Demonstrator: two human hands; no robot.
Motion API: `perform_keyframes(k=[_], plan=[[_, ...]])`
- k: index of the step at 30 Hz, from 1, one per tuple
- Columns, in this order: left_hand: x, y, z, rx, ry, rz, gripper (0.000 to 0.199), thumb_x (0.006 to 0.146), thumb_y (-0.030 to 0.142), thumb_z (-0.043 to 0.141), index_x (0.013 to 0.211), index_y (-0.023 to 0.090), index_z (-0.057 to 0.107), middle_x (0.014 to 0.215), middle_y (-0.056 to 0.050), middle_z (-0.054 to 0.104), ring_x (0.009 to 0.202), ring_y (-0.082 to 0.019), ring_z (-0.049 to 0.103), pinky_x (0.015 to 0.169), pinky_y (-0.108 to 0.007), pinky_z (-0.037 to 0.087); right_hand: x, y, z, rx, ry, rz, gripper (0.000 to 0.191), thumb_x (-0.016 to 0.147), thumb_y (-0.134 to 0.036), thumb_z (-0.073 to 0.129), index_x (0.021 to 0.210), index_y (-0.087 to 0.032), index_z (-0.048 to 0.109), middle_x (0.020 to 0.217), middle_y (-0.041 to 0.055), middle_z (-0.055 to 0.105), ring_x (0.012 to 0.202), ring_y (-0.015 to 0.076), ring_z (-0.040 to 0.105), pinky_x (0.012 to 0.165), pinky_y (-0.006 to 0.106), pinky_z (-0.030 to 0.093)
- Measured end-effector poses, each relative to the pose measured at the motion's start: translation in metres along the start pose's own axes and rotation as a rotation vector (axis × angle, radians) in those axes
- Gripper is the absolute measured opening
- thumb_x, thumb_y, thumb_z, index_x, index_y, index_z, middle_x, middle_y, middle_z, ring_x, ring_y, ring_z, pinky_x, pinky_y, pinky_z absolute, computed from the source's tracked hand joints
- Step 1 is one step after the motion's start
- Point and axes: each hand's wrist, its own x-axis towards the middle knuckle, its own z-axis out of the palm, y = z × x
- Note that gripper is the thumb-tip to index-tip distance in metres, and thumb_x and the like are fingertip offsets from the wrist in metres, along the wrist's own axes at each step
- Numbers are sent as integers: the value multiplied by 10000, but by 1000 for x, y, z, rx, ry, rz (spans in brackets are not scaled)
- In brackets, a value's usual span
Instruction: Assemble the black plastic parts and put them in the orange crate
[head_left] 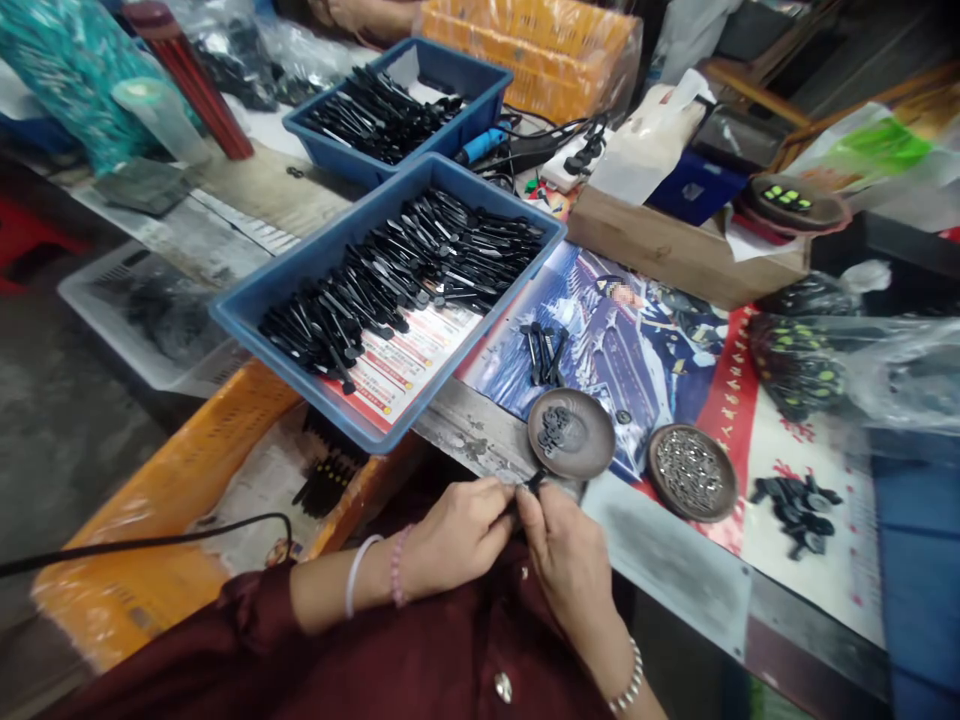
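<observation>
My left hand (461, 535) and my right hand (570, 550) meet at the table's near edge, fingers pinched together. Between their fingertips shows the end of a small black part (534, 482); the rest is hidden by the fingers. Just beyond is a brown bowl (589, 440) with small dark rings in it. To its right, another brown bowl (660, 480) holds many small silver metal pieces (694, 470). Several slim black parts (545, 352) lie on the printed poster behind the first bowl. A pile of black knob-like pieces (801, 510) lies farther right.
A blue tray (300, 395) of long black parts overhangs the table edge at left; a second blue tray (480, 90) stands behind. An orange crate (120, 560) sits below left. A cardboard box (675, 245) and plastic bags (900, 370) are at right. Another person's hand (360, 15) shows at the top.
</observation>
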Motion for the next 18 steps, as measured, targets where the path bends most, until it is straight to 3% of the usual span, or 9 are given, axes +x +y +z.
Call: perform_keyframes(k=[2, 5, 11, 14, 18], plan=[[1, 1, 0, -32, -6, -24, 164, 861, 112, 470, 719, 180, 515, 731, -28, 549, 678, -154, 517, 645, -270, 413, 1, 2, -1, -16, -16, 4, 516, 1036, -491, 209, 684, -219, 469, 549, 40, 560, 436, 159, 479, 481, 289, 245], [5, 3, -3, -233, -25, -100, 155, 865, 154, 506, 720, 161, 561, 732, -23, 577, 696, -150, 537, 661, -259, 421, 0, 8, -4, 146, -88, 44, 477, 1024, -506, 251, 705, -223, 462, 583, 31, 568, 483, 166, 510, 489, 276, 281], [12, -2, -1, -827, -39, -464, 301, 837, 392, 630, 897, 100, 668, 694, -3, 601, 581, -106, 527, 556, -218, 429, -12, 15, -4, 621, -321, 146, 347, 995, -444, 418, 765, -207, 525, 668, 12, 585, 626, 167, 578, 590, 248, 399], [13, -6, 1, -900, -49, -544, 367, 792, 436, 671, 919, 92, 678, 635, 10, 580, 510, -84, 505, 504, -202, 426, -15, 11, 0, 752, -378, 128, 309, 1003, -375, 417, 835, -190, 599, 717, 22, 623, 651, 165, 593, 616, 246, 416], [15, -8, -4, -820, -98, -546, 355, 789, 405, 667, 973, 102, 688, 618, 22, 561, 505, -85, 485, 501, -202, 398, -13, 5, 3, 849, -404, 132, 264, 973, -353, 487, 813, -183, 611, 711, 11, 627, 631, 151, 564, 597, 233, 406]])
